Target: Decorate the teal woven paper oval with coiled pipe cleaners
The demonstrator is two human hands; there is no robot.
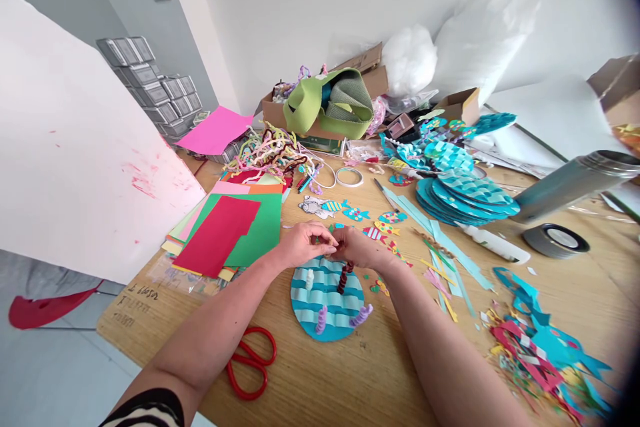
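Observation:
My left hand (311, 240) and my right hand (357, 247) meet above the far edge of a round blue paper disc (327, 332) with light-blue woven strips. Both have fingertips pinched together around something too small to make out. Below my right hand, a dark brown coiled pipe cleaner (344, 277) stands on the disc. A white coil (309, 279) and two lilac coils, one at the front (321, 320) and one leaning at the right (361, 315), are also on it. Paper fish (356, 214) lie just beyond my hands.
Red-handled scissors (253, 360) lie at the near left, beside coloured paper sheets (217, 233). At the right are stacked blue discs (465, 197), a glue bottle (495, 242), a steel flask (575, 183) and paper scraps (530, 353). Pipe cleaners (270, 153) lie in a heap behind.

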